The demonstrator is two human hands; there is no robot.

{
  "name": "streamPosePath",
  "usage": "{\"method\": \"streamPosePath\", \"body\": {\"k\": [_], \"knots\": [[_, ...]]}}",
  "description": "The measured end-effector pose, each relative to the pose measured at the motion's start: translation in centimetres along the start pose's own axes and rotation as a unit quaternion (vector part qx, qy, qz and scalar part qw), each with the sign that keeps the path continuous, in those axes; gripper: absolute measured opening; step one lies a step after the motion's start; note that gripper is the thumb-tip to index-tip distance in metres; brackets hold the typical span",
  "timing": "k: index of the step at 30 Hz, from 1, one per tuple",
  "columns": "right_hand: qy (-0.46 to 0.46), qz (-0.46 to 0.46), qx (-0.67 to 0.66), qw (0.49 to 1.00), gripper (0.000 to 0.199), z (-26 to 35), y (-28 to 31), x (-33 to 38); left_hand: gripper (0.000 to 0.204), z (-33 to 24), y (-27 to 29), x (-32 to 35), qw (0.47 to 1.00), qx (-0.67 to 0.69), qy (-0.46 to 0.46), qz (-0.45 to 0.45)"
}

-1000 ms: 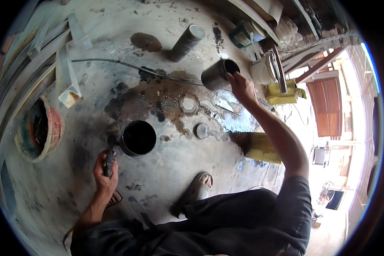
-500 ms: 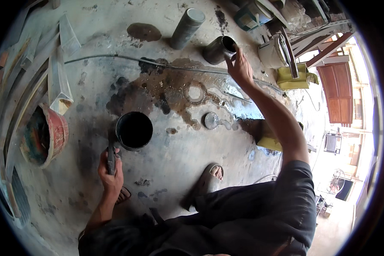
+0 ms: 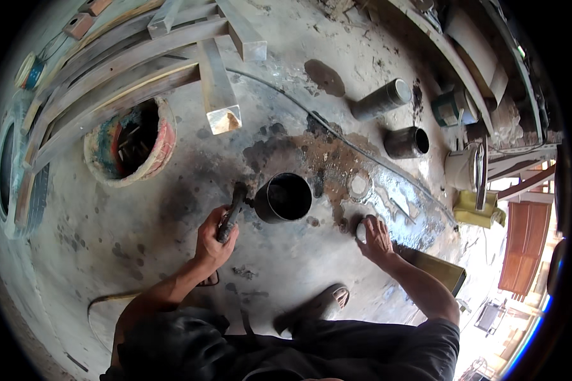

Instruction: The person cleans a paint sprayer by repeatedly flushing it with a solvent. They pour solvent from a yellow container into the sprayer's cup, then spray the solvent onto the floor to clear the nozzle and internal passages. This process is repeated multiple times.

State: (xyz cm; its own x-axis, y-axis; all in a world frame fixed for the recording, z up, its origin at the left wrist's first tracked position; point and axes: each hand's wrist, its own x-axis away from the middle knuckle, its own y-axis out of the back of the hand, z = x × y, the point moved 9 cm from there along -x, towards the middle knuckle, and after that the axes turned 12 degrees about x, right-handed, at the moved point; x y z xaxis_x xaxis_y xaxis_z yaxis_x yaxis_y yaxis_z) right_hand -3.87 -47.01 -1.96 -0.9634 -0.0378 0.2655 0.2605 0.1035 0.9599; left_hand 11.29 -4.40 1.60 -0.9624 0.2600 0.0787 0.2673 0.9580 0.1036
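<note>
My left hand (image 3: 215,240) is wrapped round a dark handle (image 3: 236,206) at the left side of a round black pot (image 3: 283,197). The pot is open at the top with a dark inside, and I cannot make out what is in it. My right hand (image 3: 377,240) is closed over a small round pale grey disc (image 3: 361,231) on the stained floor, to the right of the pot. Its fingers hide most of the disc. Beyond, a short dark open-mouthed cylinder (image 3: 405,143) lies tilted in view near a taller grey cylinder (image 3: 381,100).
A grey hose (image 3: 356,143) crosses the wet, stained floor. Metal-coloured bars (image 3: 171,47) and a worn red-rimmed tub (image 3: 166,141) stand at left. Buckets (image 3: 459,166) line the right side. A yellowish container (image 3: 442,270) is near my right forearm.
My right hand has left the short dark cylinder's mouth and come nearer, onto the small disc. My left hand still grips the handle. The view has shifted and turned, showing more at left.
</note>
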Motion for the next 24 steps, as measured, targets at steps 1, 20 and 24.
{"method": "streamPosePath", "body": {"k": [1, 20, 24], "knots": [[-0.011, -0.030, -0.059, 0.998, 0.066, 0.6, 2.3, -1.5, 0.030, 0.5, 0.3, 0.1, 1.000, 0.002, -0.004, -0.005], [0.203, -0.089, -0.172, 0.960, 0.079, 18.5, 29.8, -10.3, 0.031, -0.9, -1.1, 1.1, 0.998, 0.061, -0.021, 0.008], [0.214, -0.051, -0.214, 0.952, 0.072, 18.7, 29.7, -11.1, 0.031, -2.8, -0.4, 1.1, 0.999, 0.029, -0.025, 0.011]]}}
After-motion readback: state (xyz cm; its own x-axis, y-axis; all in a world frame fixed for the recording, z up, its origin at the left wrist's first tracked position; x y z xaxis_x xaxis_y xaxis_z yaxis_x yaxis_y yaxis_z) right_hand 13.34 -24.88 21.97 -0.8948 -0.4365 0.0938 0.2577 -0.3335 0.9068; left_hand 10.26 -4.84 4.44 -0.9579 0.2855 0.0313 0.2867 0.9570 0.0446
